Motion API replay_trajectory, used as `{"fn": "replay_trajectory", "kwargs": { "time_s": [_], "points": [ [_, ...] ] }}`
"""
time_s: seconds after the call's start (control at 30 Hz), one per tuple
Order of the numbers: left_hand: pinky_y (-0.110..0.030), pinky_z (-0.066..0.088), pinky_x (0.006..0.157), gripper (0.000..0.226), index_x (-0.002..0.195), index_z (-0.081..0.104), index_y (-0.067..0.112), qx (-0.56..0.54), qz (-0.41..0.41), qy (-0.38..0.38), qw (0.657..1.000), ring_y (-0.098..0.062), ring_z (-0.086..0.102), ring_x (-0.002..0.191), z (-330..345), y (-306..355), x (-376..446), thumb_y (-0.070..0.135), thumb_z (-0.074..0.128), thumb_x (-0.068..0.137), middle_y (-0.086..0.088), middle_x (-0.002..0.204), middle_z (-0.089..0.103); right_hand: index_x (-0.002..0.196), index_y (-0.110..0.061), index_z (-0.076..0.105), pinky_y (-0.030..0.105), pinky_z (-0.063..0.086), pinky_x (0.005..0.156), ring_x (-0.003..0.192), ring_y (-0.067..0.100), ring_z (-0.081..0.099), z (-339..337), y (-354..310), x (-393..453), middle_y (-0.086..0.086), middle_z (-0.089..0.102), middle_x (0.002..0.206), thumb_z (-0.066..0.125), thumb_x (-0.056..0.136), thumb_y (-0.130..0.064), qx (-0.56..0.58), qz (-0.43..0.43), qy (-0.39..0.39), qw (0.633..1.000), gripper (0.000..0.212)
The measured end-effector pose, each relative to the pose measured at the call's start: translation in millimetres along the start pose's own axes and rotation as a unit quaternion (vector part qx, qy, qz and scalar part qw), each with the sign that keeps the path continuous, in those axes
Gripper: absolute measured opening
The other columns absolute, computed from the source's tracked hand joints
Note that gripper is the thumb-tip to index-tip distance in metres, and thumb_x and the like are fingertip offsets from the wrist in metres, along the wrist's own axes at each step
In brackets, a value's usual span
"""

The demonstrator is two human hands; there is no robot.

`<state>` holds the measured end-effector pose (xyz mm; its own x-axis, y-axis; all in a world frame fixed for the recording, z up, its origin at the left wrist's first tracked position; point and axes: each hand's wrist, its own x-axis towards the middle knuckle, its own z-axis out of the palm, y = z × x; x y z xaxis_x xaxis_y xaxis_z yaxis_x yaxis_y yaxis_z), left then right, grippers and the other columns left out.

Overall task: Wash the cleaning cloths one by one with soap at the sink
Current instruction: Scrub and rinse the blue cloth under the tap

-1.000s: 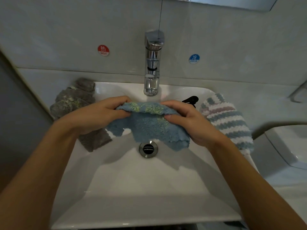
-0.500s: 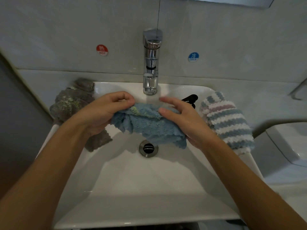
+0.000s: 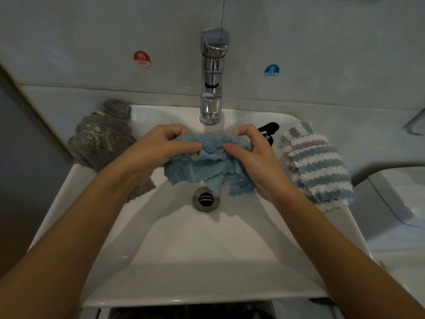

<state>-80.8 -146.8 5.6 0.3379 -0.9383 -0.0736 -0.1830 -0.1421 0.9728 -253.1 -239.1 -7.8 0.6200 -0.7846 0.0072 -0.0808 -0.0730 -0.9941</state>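
A blue fluffy cloth (image 3: 202,169) hangs bunched over the white sink (image 3: 184,261), just below the chrome tap (image 3: 212,88). My left hand (image 3: 156,153) pinches its upper left edge, fingers curled over the top. My right hand (image 3: 255,157) grips the upper right part, thumb pressed on the front. The cloth's lower edge dangles above the drain (image 3: 206,199). A grey cloth (image 3: 101,139) with pale green specks lies over the sink's left rim. A blue, pink and white striped cloth (image 3: 317,166) lies over the right rim.
A black clip-like object (image 3: 269,130) sits on the rim behind my right hand. Red HOT (image 3: 142,59) and blue COLD (image 3: 271,71) stickers mark the tiled wall. A white fixture (image 3: 400,194) stands to the right of the sink.
Both hands shifted back toward the tap and regripped the blue cloth. My right fingers, straight half a second ago, now curl round it, and the cloth is stretched wider between the hands.
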Motion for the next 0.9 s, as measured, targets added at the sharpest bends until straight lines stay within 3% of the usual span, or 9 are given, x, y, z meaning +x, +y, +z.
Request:
{"fn": "replay_trajectory", "kwargs": {
  "time_s": [0.1,0.27,0.33,0.43,0.5,0.63,0.77,0.83,0.9],
  "points": [
    [-0.018,0.048,0.054,0.017,0.074,0.055,0.014,-0.134,-0.015,0.025,0.990,-0.009,0.061,0.062,8,3,-1,0.024,0.068,0.077,0.001,0.068,0.064,0.096,-0.020,0.062,0.040,0.059,0.078,0.092,0.025,0.070,14,-1,-4,0.010,0.068,0.102,0.063,0.093,-0.010,0.083,-0.002,0.036,0.996,0.011],
    [-0.029,0.055,0.078,0.027,0.103,0.070,0.011,-0.255,-0.098,0.089,0.958,-0.018,0.071,0.088,37,-3,-2,0.033,0.058,0.093,-0.006,0.097,0.075,0.088,-0.018,0.067,0.030,0.060,0.074,0.085,0.018,0.072,42,-2,-13,0.003,0.072,0.088,0.063,0.094,-0.024,0.154,0.029,0.089,0.984,0.010],
    [-0.031,0.055,0.080,0.028,0.109,0.068,0.009,-0.264,-0.105,0.128,0.950,-0.020,0.071,0.090,49,-1,-3,0.030,0.058,0.094,-0.007,0.100,0.074,0.083,-0.015,0.064,0.034,0.061,0.074,0.083,0.021,0.071,47,-4,-6,0.006,0.071,0.086,0.066,0.092,-0.029,0.184,0.065,0.131,0.972,0.017],
    [-0.025,0.056,0.065,0.016,0.108,0.060,0.012,-0.256,-0.085,0.211,0.939,-0.016,0.068,0.082,62,5,-3,0.017,0.059,0.093,-0.007,0.096,0.070,0.080,-0.015,0.057,0.045,0.059,0.078,0.079,0.024,0.067,59,-3,2,0.009,0.064,0.081,0.068,0.091,-0.024,0.188,0.079,0.181,0.962,0.018],
    [-0.019,0.052,0.056,0.021,0.114,0.053,0.020,-0.231,-0.052,0.244,0.940,-0.013,0.066,0.084,70,6,-6,0.012,0.056,0.094,-0.003,0.100,0.066,0.085,-0.015,0.054,0.042,0.057,0.077,0.079,0.022,0.063,65,-3,5,0.007,0.062,0.083,0.064,0.093,-0.020,0.171,0.067,0.200,0.962,0.014],
    [-0.016,0.053,0.080,0.030,0.109,0.052,0.043,-0.190,-0.004,0.231,0.954,0.004,0.063,0.095,91,5,-17,0.014,0.049,0.100,0.020,0.102,0.062,0.107,-0.017,0.057,0.032,0.057,0.084,0.094,0.018,0.067,64,4,12,0.006,0.067,0.102,0.054,0.100,-0.015,0.159,0.024,0.191,0.968,0.008],
    [-0.005,0.045,0.078,0.030,0.131,0.053,0.025,-0.188,-0.027,0.261,0.946,0.006,0.060,0.100,81,3,0,0.021,0.043,0.103,0.019,0.109,0.061,0.098,-0.015,0.068,0.026,0.053,0.076,0.084,0.009,0.068,80,15,3,-0.008,0.068,0.079,0.047,0.103,-0.021,0.136,0.031,0.149,0.979,0.022],
    [-0.012,0.050,0.086,0.028,0.126,0.057,0.014,-0.207,-0.050,0.241,0.947,-0.001,0.064,0.101,73,1,10,0.022,0.042,0.103,0.006,0.113,0.066,0.107,-0.012,0.069,0.016,0.049,0.074,0.083,-0.001,0.065,87,16,-1,-0.013,0.066,0.079,0.045,0.104,-0.017,0.133,0.029,0.146,0.980,0.024],
    [-0.013,0.051,0.084,0.026,0.117,0.061,0.011,-0.247,-0.044,0.202,0.947,-0.002,0.066,0.091,75,3,8,0.020,0.040,0.104,-0.001,0.103,0.067,0.111,-0.007,0.068,0.018,0.051,0.079,0.088,0.003,0.067,85,14,3,-0.008,0.069,0.084,0.044,0.104,-0.018,0.150,0.015,0.155,0.976,0.027]
  ]
}}
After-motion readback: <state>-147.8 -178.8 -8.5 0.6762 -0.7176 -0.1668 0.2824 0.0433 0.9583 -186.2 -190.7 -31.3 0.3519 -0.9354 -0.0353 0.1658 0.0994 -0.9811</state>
